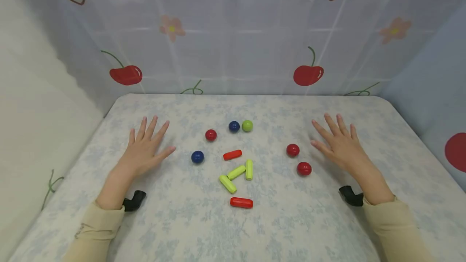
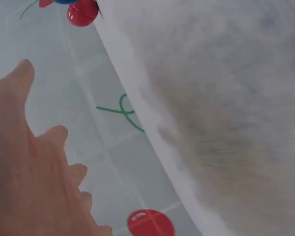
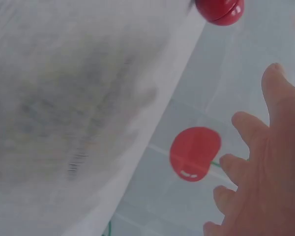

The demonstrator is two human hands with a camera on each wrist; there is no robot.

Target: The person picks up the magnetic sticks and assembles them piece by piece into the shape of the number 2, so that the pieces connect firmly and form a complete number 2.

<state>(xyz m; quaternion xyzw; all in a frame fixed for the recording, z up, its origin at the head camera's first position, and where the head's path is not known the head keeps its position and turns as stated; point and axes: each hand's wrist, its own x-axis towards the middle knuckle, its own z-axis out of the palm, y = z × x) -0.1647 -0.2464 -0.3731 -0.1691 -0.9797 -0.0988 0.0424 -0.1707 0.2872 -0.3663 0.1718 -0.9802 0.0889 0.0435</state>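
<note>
In the head view my left hand (image 1: pixel 143 153) is over the left of the table, palm down with fingers spread, holding nothing. My right hand (image 1: pixel 340 146) mirrors it on the right, fingers spread and nothing in its grasp. Nearest to the left hand is a blue ball (image 1: pixel 198 157). Two red balls, one farther back (image 1: pixel 293 150) and one nearer (image 1: pixel 304 168), lie just inward of the right hand. Between the hands are another red ball (image 1: pixel 211 134), a second blue ball (image 1: pixel 234 127) and a green ball (image 1: pixel 247 125) close beside it.
Mid-table lie three yellow-green rods (image 1: pixel 236 172) grouped together, with one red rod (image 1: pixel 232 155) behind them and another red rod (image 1: pixel 241 202) in front. A patterned cloth covers the table (image 1: pixel 174 229). Behind its far edge hangs a cherry-print curtain (image 1: pixel 225 47).
</note>
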